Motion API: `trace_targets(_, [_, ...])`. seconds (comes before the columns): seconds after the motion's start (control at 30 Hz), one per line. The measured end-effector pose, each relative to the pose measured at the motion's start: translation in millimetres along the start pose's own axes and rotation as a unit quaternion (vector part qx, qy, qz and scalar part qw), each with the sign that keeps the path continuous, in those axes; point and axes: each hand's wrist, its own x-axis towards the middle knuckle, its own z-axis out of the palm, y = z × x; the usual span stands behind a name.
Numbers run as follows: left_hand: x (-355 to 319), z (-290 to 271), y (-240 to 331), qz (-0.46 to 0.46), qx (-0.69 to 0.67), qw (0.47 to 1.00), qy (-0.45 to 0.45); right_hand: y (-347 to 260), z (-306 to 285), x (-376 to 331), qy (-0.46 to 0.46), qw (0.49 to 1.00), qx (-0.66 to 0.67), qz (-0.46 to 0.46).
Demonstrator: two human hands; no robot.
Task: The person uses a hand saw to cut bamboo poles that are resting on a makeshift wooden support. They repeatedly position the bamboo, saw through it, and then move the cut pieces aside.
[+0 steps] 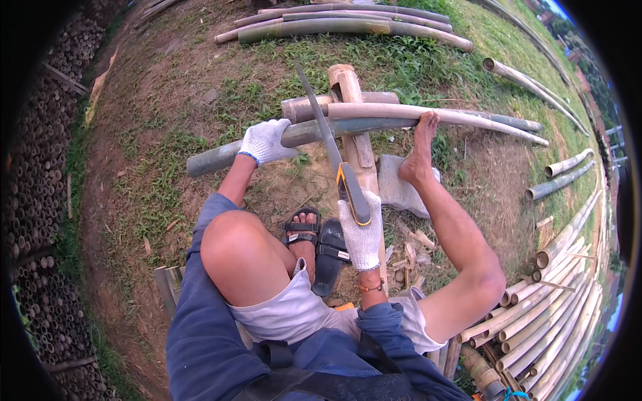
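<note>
My right hand [361, 232], in a white knitted glove, is wrapped round the black and yellow handle of a handsaw [319, 120]. Its long blade points away from me and crosses a green bamboo pole [215, 158]; whether the teeth have cut in cannot be made out. Left of the blade, my left hand [265, 140], gloved too, is closed over the same pole. My bare right foot [421, 150] presses on the poles farther right. A paler bamboo pole [401, 112] lies alongside the green one, both across a bamboo support [359, 150].
More bamboo poles [348, 27] lie on the grass ahead, with a large pile [542, 321] at lower right. Stacked bamboo [50, 167] lines the far left. A flat stone [399, 184] and bamboo scraps [408, 257] sit near my right leg. One sandal [328, 264] lies unworn beside my left foot.
</note>
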Motion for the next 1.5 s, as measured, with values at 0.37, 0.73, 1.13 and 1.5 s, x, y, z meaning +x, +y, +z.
trace_targets(0.37, [-5.3, 2.1, -2.0, -0.011, 0.005, 0.999, 0.03, -21.6, -15.5, 12.8, -0.059, 0.998, -0.004, 0.021])
trace_targets(0.73, [-19.1, 24.3, 1.1, 0.03, 0.012, 0.987, 0.158, -37.7, -31.8, -15.1, -0.087, 0.993, 0.03, 0.075])
trace_targets(1.13, [-3.9, 11.2, -8.5, 0.019, 0.0, 0.997, 0.08, -33.8, -20.2, -26.0, -0.076, 0.995, 0.016, 0.069])
trace_targets(1.5, [-0.1, 6.4, -7.5, -0.008, 0.005, 0.999, 0.041, -24.0, 11.5, 20.2, -0.065, 0.996, 0.041, 0.038])
